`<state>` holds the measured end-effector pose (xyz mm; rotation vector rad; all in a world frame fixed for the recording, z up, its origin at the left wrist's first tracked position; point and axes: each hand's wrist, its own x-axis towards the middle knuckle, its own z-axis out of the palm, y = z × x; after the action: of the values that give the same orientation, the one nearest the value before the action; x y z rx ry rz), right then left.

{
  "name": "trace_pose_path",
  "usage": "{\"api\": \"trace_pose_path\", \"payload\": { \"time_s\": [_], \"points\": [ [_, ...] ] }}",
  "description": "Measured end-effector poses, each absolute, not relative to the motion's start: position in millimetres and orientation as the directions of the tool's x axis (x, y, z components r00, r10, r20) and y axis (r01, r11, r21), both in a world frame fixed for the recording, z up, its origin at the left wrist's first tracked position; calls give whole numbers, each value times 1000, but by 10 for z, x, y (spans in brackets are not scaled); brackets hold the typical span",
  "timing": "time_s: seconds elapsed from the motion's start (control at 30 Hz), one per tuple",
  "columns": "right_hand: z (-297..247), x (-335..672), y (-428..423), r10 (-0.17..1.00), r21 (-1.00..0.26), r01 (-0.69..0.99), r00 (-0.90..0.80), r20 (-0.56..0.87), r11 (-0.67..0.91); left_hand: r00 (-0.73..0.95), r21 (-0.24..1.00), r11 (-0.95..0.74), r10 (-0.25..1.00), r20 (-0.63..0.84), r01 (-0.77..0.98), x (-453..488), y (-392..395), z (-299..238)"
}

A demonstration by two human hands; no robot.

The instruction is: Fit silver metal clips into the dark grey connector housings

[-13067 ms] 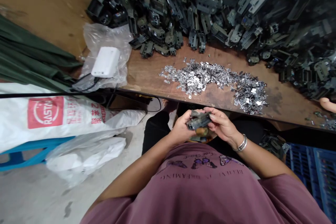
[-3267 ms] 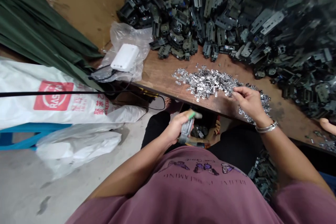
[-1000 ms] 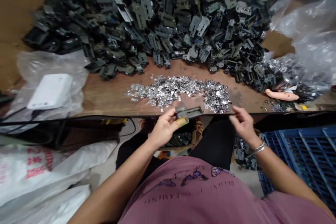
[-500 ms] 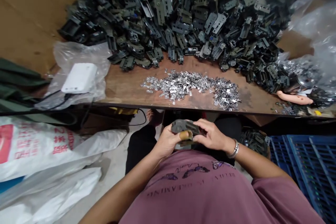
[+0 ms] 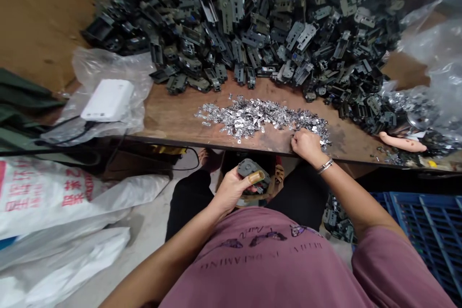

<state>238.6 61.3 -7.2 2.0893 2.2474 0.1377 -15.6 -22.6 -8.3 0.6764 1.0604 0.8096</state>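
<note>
My left hand [image 5: 231,187] grips a dark grey plastic housing [image 5: 249,167] over my lap, below the table edge. A yellowish-brown cover wraps its thumb, which presses on the housing's near side. My right hand [image 5: 306,145], with a bracelet at the wrist, rests at the table's front edge. Its fingers are curled closed against the near right side of a pile of small shiny metal pieces [image 5: 245,118]. Whatever those fingers may pinch is hidden.
A large heap of similar dark housings [image 5: 252,33] covers the back of the wooden table [image 5: 169,118]. On the left lies a white box [image 5: 108,100] with a cable, on clear plastic. Right are a flesh-coloured rod-like object [image 5: 402,142] and a blue crate [image 5: 429,221].
My right hand has let go of the housing and moved up and right to the metal pieces. My left hand still holds the housing, now tilted.
</note>
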Motion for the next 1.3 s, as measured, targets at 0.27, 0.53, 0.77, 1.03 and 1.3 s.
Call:
{"api": "trace_pose_path", "payload": {
  "time_s": [0.27, 0.53, 0.77, 1.03, 1.3],
  "points": [
    [-143, 2273, 576, 941, -173, 926, -337, 29, 337, 173, 889, 397, 915, -364, -229, -245, -87, -131],
    [-103, 2205, 549, 944, -526, 789, -315, 99, 318, 158, 978, 194, 971, -180, -75, -68, 40, -153],
    [278, 1957, 218, 901, -683, 629, -421, 101, 371, 248, 999, 20, 968, -29, 38, -37, 40, -97],
    [392, 2009, -17, 823, -583, 608, -527, 211, 539, 317, 996, 77, 944, -87, 41, -169, -62, -102],
    [112, 1879, -184, 707, -506, 523, -645, 291, 686, 373, 990, 91, 919, -125, 108, -254, -144, -68]
  ]
}}
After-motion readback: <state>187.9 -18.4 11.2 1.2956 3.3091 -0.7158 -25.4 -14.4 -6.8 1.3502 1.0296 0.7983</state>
